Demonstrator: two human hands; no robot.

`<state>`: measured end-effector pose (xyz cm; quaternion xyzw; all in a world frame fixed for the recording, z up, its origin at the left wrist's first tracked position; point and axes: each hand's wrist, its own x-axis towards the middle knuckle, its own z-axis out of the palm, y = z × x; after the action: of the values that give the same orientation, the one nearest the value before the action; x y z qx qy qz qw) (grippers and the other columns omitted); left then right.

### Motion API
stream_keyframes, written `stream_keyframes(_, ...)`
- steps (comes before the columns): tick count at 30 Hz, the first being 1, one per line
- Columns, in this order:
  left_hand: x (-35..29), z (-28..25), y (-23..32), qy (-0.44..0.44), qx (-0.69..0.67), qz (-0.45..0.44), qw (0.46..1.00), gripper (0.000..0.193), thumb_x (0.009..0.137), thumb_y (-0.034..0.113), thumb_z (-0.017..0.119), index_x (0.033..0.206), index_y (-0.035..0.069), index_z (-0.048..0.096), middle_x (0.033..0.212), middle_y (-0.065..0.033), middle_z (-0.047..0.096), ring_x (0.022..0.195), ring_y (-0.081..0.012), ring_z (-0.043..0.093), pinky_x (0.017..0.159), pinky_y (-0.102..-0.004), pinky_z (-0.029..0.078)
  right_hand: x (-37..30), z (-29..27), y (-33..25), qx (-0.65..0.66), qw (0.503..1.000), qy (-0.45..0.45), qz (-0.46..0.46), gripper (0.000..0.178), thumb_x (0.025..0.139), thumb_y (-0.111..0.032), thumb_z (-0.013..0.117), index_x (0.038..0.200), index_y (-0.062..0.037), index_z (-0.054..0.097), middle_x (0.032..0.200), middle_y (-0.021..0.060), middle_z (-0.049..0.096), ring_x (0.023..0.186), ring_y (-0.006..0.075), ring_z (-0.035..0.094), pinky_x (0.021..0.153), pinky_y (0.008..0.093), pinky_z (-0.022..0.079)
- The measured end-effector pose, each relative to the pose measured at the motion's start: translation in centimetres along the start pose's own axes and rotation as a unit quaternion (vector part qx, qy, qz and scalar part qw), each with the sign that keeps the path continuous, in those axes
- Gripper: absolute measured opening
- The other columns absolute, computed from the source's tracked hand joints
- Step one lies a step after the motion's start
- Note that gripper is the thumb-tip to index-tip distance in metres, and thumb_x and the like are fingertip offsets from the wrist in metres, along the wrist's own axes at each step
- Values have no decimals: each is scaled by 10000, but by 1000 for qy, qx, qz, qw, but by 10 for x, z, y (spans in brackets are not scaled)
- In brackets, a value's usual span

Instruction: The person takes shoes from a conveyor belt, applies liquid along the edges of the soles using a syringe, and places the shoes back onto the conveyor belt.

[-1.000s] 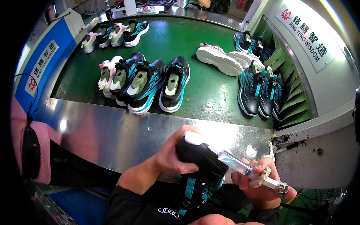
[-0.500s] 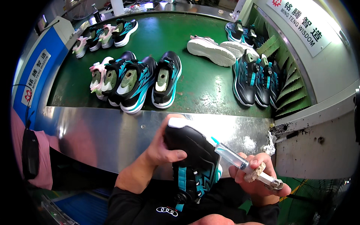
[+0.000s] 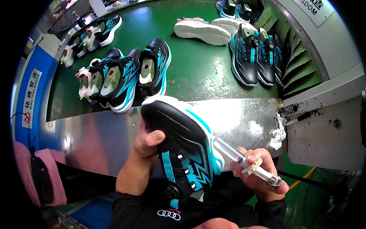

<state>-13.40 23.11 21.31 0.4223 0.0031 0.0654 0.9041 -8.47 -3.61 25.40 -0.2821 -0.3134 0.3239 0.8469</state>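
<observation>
Two hands work close to the chest: the left hand (image 3: 146, 139) clamps its fingers (image 3: 154, 136) round a black and teal shoe (image 3: 183, 141), the heel end hidden low down, while the right hand (image 3: 263, 173) pinches a syringe (image 3: 238, 154) whose tip disappears against the shoe's white sole edge. Compared with half a second ago, the shoe has swung nearer and larger. Beyond, the steel table (image 3: 95, 133) edge, a crumpled rag (image 3: 277, 133), and more shoes (image 3: 126, 74) on the green belt (image 3: 198, 65).
</observation>
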Motion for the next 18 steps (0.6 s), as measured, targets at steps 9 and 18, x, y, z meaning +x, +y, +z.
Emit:
stream_keyframes(9,7,1,-2,55,1,6,998,721,688,314,691,1272,-9,417,1158,-181,565,1040,-286,591,915,-394,477,-21,-14,5,-3,999,15,43,1027,636,-690,687,1253,70,378,1042,140,462,964,202,482,833,289,368)
stream_keyframes(18,13,-1,-3,45,-52,-13,998,706,747,320,640,1314,-11,382,1222,-218,528,1088,-325,566,951,-442,463,-36,-25,10,-35,997,-23,58,1023,650,-670,694,1262,84,373,1059,132,455,935,186,466,819,277,350)
